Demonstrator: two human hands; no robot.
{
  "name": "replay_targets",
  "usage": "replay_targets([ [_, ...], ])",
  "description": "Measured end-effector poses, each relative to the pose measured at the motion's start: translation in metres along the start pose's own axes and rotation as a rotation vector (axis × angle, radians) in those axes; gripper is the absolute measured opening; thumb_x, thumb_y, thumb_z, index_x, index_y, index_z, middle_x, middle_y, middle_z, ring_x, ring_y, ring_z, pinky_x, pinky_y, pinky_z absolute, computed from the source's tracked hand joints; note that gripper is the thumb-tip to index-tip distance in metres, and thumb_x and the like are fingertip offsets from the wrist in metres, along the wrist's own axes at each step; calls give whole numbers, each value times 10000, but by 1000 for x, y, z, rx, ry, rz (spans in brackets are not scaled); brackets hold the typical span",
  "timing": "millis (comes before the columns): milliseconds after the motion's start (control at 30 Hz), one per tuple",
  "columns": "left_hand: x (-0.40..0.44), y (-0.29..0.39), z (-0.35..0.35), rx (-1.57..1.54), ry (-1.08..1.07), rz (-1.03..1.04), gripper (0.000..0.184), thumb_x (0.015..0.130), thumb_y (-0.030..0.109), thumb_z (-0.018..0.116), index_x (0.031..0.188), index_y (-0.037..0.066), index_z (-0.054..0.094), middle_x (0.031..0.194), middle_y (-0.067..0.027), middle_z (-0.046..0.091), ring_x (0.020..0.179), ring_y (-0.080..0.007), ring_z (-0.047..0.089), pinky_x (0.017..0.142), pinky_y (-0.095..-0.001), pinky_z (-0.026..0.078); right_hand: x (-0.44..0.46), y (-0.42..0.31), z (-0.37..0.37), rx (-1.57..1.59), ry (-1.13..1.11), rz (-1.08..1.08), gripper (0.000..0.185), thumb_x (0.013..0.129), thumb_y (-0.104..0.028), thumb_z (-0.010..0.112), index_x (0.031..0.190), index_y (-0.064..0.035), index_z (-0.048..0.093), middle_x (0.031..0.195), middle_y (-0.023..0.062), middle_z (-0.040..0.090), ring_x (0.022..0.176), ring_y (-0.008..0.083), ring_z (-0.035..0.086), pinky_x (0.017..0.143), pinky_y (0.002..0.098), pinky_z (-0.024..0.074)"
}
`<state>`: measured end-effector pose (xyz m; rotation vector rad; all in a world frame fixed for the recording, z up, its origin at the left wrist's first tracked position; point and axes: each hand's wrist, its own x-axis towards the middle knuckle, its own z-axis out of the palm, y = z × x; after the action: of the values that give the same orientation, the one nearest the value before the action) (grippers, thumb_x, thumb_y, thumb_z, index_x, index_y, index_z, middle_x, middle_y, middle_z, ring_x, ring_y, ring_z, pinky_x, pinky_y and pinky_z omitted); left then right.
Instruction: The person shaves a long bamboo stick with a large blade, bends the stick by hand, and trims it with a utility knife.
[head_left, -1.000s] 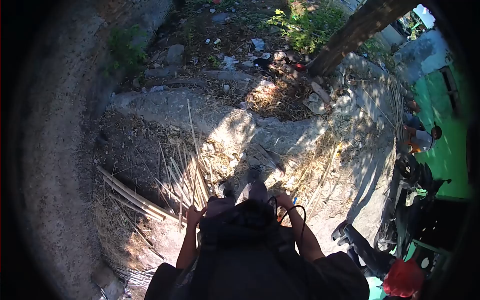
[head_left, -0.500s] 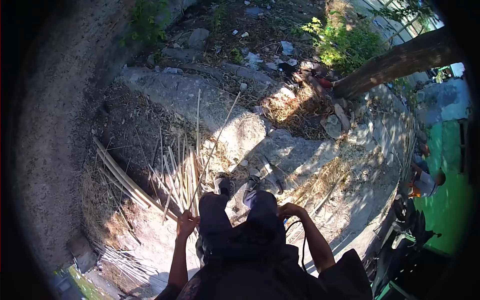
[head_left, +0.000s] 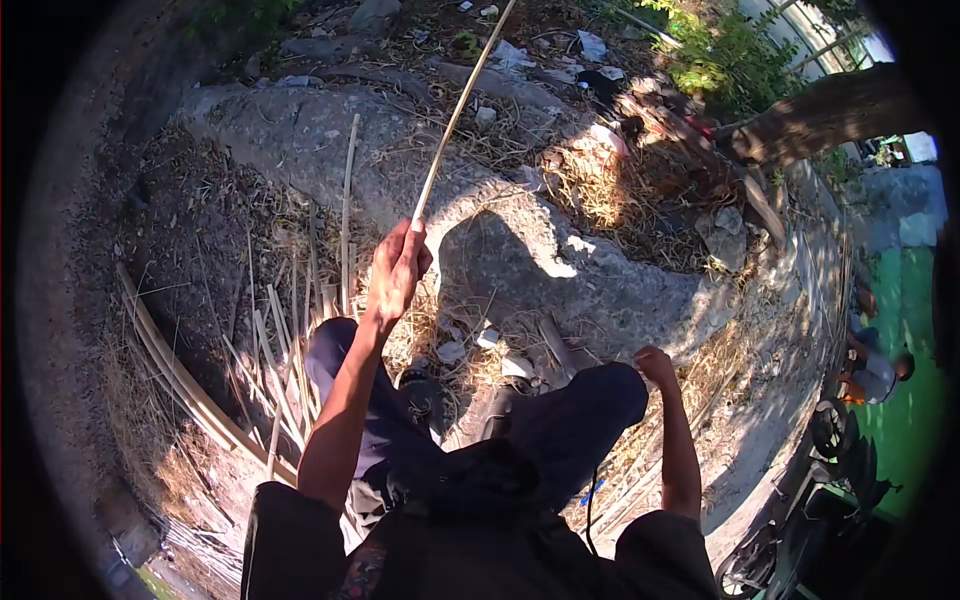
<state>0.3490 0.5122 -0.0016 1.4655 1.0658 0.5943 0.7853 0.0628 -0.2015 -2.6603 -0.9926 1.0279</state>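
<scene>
Looks passable along the near face of the stone ledge [head_left: 500, 255], between left hand [head_left: 395, 275] and right hand [head_left: 655, 368]. Runs into a thin stick [head_left: 455, 125] rising from the left hand, slanting across the ledge in view. Snags on cut strips [head_left: 280, 375] near the ledge's left part. Meets the right knee [head_left: 615, 392] before it, a tree trunk [head_left: 830, 118] beyond its right end.

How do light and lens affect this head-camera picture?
Head view: sun whitens patches of the stone ledge, with hard-edged shadow alongside; head view, edges: a round black border and wide-angle bending; head view, middle: the left hand and its thin strip look fairly clear.
</scene>
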Motion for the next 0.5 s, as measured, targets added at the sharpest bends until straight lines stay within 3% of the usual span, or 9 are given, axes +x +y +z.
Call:
replay_targets([
  [67,34,-30,34,-80,-70,24,496,1089,537,385,842,116,473,598,26,430,517,-76,369,489,-279,294,23,27,32,-24,-21,68,312,824,-273,784,1068,-80,763,937,135,782,849,226,762,802,355,599],
  [133,54,-65,62,-230,-146,13,470,1082,563,390,877,150,481,610,43,426,505,-51,328,464,-250,233,42,53,66,-66,-311,24,336,792,-349,838,994,-83,796,934,117,786,884,235,757,823,360,591],
  [233,56,-102,89,-322,-200,-48,443,1087,542,397,935,153,542,645,44,462,518,-36,329,466,-228,223,48,68,124,-226,-510,132,344,779,-406,852,914,-91,818,914,104,788,896,252,755,822,377,583],
  [267,50,-115,94,-321,-207,-62,443,1087,542,397,935,153,542,645,44,462,518,-36,329,466,-228,223,41,73,142,-253,-523,166,405,753,-482,859,875,-97,824,887,103,786,881,250,753,815,396,573],
  [367,28,-135,100,-474,-284,-141,402,1096,462,431,912,142,588,651,59,477,542,-45,345,493,-230,251,13,52,175,-314,-488,218,459,707,-526,872,875,-101,823,866,124,777,857,256,749,803,405,566],
  [400,22,-143,99,-466,-313,-126,390,1096,452,441,915,140,589,653,62,474,544,-45,339,495,-230,247,7,55,189,-350,-435,173,474,658,-530,878,758,-77,785,823,143,762,829,289,743,786,419,563],
  [500,4,-170,94,-450,-314,-91,328,1085,430,494,931,162,604,653,71,475,528,-28,335,468,-216,224,-5,54,206,-327,-350,268,455,644,-484,870,767,-66,740,841,162,747,843,334,732,788,441,565],
])
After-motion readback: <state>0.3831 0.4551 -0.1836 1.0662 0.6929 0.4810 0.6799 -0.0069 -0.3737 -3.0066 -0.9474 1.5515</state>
